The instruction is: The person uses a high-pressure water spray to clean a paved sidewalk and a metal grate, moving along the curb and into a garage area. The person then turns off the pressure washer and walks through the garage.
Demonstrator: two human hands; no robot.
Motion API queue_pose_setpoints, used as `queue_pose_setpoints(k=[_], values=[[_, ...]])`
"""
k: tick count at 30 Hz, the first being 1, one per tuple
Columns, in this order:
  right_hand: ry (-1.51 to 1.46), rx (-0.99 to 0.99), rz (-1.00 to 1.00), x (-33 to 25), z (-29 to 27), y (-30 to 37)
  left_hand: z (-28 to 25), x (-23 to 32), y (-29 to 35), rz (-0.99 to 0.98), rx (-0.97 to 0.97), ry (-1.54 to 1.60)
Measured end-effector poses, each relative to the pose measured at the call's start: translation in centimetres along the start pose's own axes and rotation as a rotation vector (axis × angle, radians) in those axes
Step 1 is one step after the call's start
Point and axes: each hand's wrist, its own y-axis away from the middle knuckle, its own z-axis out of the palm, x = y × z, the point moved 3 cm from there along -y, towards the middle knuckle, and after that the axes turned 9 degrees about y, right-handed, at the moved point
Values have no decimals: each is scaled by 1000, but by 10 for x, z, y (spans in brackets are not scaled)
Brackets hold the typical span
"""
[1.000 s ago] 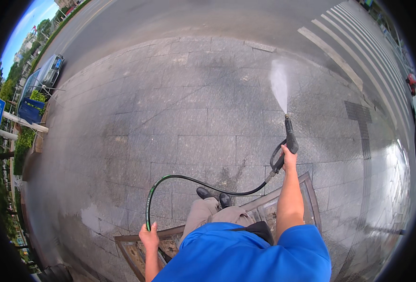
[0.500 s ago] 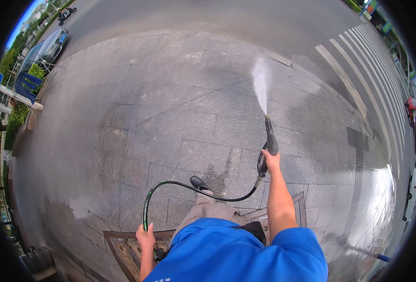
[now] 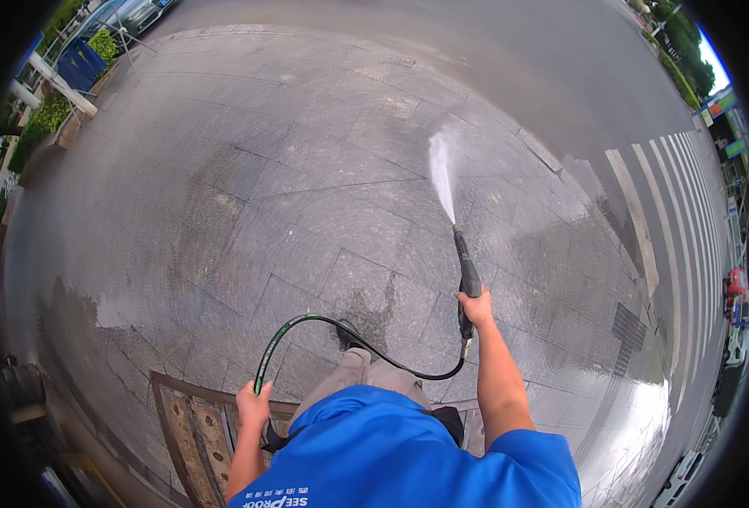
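My right hand (image 3: 476, 306) is wrapped round the grip of a black pressure washer gun (image 3: 467, 273), held out ahead of me. From its nozzle a white fan of water (image 3: 441, 169) strikes the paving. A black hose (image 3: 408, 367) runs from the bottom of the gun's grip and loops across in front of my legs. On the left, my left hand (image 3: 254, 405) is closed round that hose near my hip. Wet stone paving (image 3: 323, 220) lies under the spray, with dark damp patches.
A framed recessed cover (image 3: 196, 432) lies beside my left foot. Drain grating (image 3: 628, 330) and a striped crossing (image 3: 671, 212) are to the right. Roadway (image 3: 476, 51) curves along the far side. Shrubs (image 3: 48, 114) and a parked car (image 3: 141, 15) stand at the far left.
The view has turned, and the car has slid toward the upper edge. The gun and its spray have shifted left in the picture. Both hands keep their holds.
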Motion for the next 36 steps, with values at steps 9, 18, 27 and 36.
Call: queue_pose_setpoints(k=[9, 18, 27, 36], values=[[495, -332, -259, -99, 44, 36, 22, -31, 15, -175, -143, -145], [518, -326, -372, -125, 104, 70, -4, -35, 66, -263, -40, -55], [898, -780, -777, -213, 242, 166, -6, -69, 98, -297, -78, -128], [786, -419, -592, -253, 262, 106, -32, -105, 88, -372, 65, -21]])
